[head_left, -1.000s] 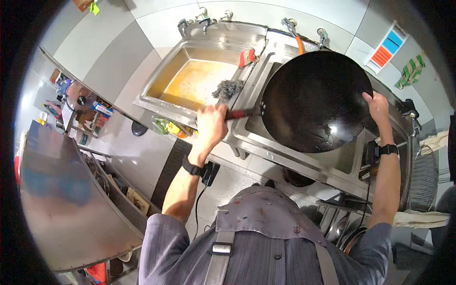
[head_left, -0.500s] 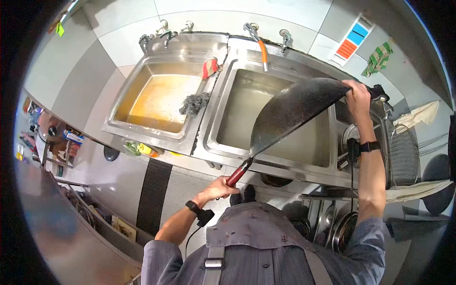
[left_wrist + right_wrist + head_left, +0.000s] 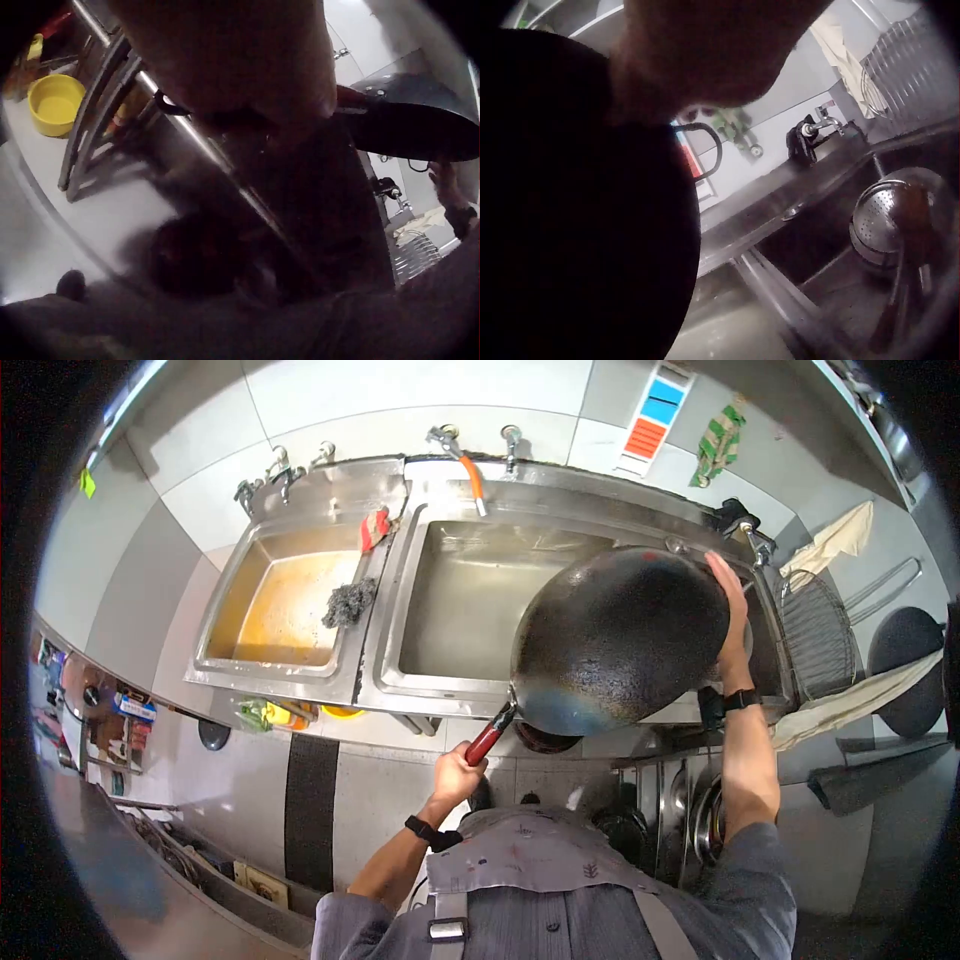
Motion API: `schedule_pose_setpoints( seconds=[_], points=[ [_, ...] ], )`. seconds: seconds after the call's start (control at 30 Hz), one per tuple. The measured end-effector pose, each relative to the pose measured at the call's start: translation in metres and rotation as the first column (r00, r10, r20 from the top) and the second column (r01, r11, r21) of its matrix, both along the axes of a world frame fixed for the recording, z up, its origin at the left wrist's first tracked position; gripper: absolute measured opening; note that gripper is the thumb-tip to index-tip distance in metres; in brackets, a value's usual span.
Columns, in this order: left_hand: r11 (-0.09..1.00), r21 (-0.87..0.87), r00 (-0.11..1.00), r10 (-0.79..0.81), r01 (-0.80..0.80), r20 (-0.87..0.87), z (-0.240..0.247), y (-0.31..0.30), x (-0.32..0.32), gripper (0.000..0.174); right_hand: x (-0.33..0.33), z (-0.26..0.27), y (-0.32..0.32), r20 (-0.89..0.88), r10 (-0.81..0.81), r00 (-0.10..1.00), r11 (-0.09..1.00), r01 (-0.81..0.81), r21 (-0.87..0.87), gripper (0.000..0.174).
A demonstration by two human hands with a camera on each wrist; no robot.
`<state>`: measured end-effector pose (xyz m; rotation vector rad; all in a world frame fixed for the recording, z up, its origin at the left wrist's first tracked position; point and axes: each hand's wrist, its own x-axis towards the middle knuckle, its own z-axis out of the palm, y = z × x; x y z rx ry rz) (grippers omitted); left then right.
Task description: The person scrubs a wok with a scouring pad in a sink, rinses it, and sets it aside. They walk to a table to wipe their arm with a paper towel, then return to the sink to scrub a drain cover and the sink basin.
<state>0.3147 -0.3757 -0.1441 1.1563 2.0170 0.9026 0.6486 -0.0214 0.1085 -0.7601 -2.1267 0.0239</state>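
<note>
Left hand (image 3: pixel 457 775) gripped red handle (image 3: pixel 487 742); right hand (image 3: pixel 733 620) lay against right rim, fingers straight. I had wok (image 3: pixel 625 635) tilted, underside showing, above front edge of bench (image 3: pixel 440 695), partly over large basin (image 3: pixel 418 600). Main risk I judged: right hand not wrapped round rim, so wok's weight could twist handle and drop right side. Lowering carelessly could bang rim on front edge.

A kitchen, apparently a commercial one: at least 2 steel sinks (image 3: pixel 290 605), wall taps (image 3: pixel 511 450) and a wire strainer (image 3: pixel 818 640).
</note>
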Motion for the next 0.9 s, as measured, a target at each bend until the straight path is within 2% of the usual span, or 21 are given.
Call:
schedule_pose_setpoints(
  seconds=[0.07,0.1,0.13,0.17,0.2,0.23,0.27,0.3,0.33,0.37,0.4,0.47,0.5,0.53,0.57,0.6,0.7,0.73,0.8,0.87,0.9],
  points=[
    [1.0,-0.006,1.0,0.007,-0.007,0.021,0.005,0.004,0.017,0.025,0.005,-0.012,-0.014,-0.183,-0.082,0.98,0.997,0.079,-0.026,0.056],
    [1.0,-0.001,1.0,0.003,-0.003,-0.004,0.014,0.008,0.026,0.025,0.019,-0.026,-0.013,-0.273,-0.037,0.961,0.989,-0.004,-0.149,0.061],
    [1.0,0.006,0.999,-0.01,0.01,-0.03,0.024,0.014,0.034,0.024,0.027,-0.045,-0.011,-0.281,-0.049,0.958,0.988,0.005,-0.156,0.061],
    [1.0,0.029,1.0,-0.011,0.011,0.025,0.034,0.021,0.044,0.024,0.038,-0.066,-0.012,-0.521,-0.052,0.852,0.936,-0.14,-0.324,0.046],
    [0.998,0.059,0.994,-0.035,0.029,0.104,0.029,0.029,0.049,0.025,0.054,-0.076,-0.018,-0.72,-0.114,0.685,0.854,-0.303,-0.423,0.038],
    [0.996,0.074,0.985,-0.056,0.045,0.161,0.033,0.039,0.056,0.024,0.053,-0.079,-0.042,-0.448,-0.316,0.836,0.778,-0.042,-0.627,0.036],
    [0.994,0.087,0.973,-0.08,0.063,0.219,0.042,0.049,0.065,0.024,0.047,-0.083,-0.068,-0.116,-0.482,0.869,0.628,0.25,-0.737,0.034],
    [0.989,0.11,0.94,-0.131,0.101,0.314,0.055,0.061,0.074,0.02,0.058,-0.129,-0.061,-0.16,-0.064,0.985,0.679,-0.074,-0.731,0.029],
    [0.99,0.068,0.933,-0.14,0.124,0.333,0.073,0.071,0.088,0.017,0.032,-0.149,-0.081,-0.006,0.064,0.998,0.766,-0.053,-0.641,0.035],
    [0.986,0.058,0.878,-0.167,0.158,0.448,0.089,0.079,0.102,0.017,0.004,-0.126,-0.122,-0.305,-0.015,0.952,0.463,-0.264,-0.846,0.037],
    [0.981,0.051,0.812,-0.185,0.189,0.554,0.1,0.088,0.118,0.017,-0.016,-0.14,-0.136,-0.531,-0.081,0.844,0.214,-0.505,-0.836,0.044],
    [0.966,0.12,0.757,-0.253,0.227,0.602,0.113,0.101,0.159,0.017,-0.04,-0.116,-0.162,-0.628,-0.045,0.777,0.178,-0.613,-0.77,0.039],
    [0.95,0.191,0.657,-0.309,0.247,0.688,0.103,0.111,0.173,0.018,-0.039,-0.115,-0.157,-0.661,-0.183,0.728,0.148,-0.644,-0.751,0.034],
    [0.928,0.184,0.647,-0.359,0.324,0.672,0.112,0.119,0.183,0.019,-0.037,-0.105,-0.151,-0.673,-0.315,0.669,0.119,-0.676,-0.727,0.029],
    [0.901,0.185,0.644,-0.412,0.392,0.644,0.12,0.124,0.194,0.019,-0.028,-0.096,-0.149,-0.64,-0.331,0.694,0.248,-0.591,-0.768,0.02],
    [0.871,0.183,0.638,-0.462,0.455,0.615,0.139,0.128,0.207,0.02,-0.018,-0.1,-0.145,-0.652,-0.418,0.632,0.29,-0.587,-0.756,0.017],
    [0.67,0.173,0.6,-0.731,0.722,0.324,0.145,0.143,0.228,0.031,0.031,-0.1,-0.133,-0.619,-0.401,0.675,0.368,-0.501,-0.784,0.017],
    [0.546,0.274,0.523,-0.838,0.792,0.158,0.128,0.147,0.227,0.032,0.049,-0.099,-0.131,-0.619,-0.361,0.698,0.383,-0.494,-0.781,0.017],
    [0.432,0.07,0.437,-0.871,0.899,-0.224,0.142,0.142,0.21,0.031,0.089,-0.107,-0.123,-0.483,-0.377,0.791,0.302,-0.387,-0.871,0.016],
    [0.417,0.026,0.406,-0.866,0.908,-0.292,0.104,0.136,0.186,0.029,0.124,-0.09,-0.129,-0.327,-0.369,0.87,0.261,-0.24,-0.935,0.012],
    [0.397,-0.003,0.372,-0.861,0.918,-0.348,0.078,0.132,0.169,0.031,0.135,-0.084,-0.132,-0.326,-0.364,0.872,0.263,-0.24,-0.935,0.012]
  ],
)
